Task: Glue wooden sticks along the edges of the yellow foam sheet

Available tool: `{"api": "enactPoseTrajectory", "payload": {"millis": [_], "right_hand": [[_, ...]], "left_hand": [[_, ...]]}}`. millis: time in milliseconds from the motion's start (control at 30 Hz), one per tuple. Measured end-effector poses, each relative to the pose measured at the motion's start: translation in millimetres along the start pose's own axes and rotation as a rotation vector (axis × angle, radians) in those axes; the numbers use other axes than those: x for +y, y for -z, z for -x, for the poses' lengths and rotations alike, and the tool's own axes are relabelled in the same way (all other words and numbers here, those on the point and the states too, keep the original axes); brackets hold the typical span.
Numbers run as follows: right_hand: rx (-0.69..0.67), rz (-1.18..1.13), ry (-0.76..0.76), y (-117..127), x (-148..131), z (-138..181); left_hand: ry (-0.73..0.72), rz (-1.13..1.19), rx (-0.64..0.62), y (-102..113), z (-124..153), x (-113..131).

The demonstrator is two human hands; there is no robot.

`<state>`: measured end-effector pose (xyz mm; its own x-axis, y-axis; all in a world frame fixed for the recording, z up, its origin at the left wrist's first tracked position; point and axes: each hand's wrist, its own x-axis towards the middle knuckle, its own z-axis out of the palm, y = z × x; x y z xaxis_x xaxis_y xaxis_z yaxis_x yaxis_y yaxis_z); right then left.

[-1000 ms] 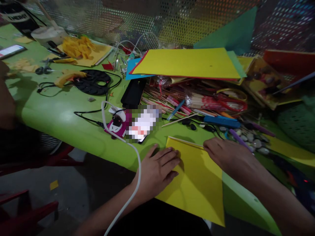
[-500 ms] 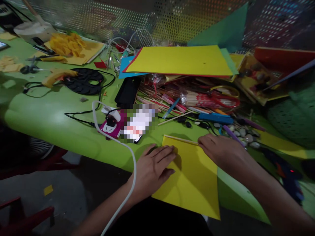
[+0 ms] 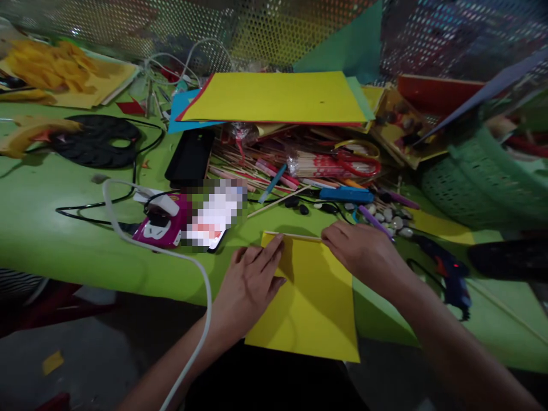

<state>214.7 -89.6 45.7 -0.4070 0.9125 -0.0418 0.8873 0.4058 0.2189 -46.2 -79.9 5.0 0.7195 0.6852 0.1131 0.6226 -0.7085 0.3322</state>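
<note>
The left hand point(image 3: 250, 282) is being held flat, fingers spread, on the left side of a yellow sheet point(image 3: 314, 302) lying at the green surface's point(image 3: 64, 240) near edge. The thin stick point(image 3: 295, 236) along its far edge is being touched by the curled fingers of the right hand point(image 3: 363, 254); whether it is pinched cannot be told.

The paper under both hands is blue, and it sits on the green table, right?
Not blue. The head view shows the paper is yellow. The left hand and right hand do rest on it, and it sits on the green table.
</note>
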Motion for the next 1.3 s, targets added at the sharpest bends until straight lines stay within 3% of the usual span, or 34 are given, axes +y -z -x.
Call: {"api": "enactPoseTrajectory", "payload": {"millis": [667,967,1300], "right_hand": [[0.052,-0.023,-0.070,-6.3,-2.0,2.1],[0.017,-0.020,-0.056,-9.0,-0.9,0.8],[0.079,0.014,-0.021,-14.0,-2.0,2.4]], "left_hand": [[0.014,-0.038,0.015,-1.5,-1.2,2.2],[0.026,-0.053,-0.033,1.5,-2.4,4.2],[0.037,-0.031,-0.071,4.8,-1.9,5.6]]}}
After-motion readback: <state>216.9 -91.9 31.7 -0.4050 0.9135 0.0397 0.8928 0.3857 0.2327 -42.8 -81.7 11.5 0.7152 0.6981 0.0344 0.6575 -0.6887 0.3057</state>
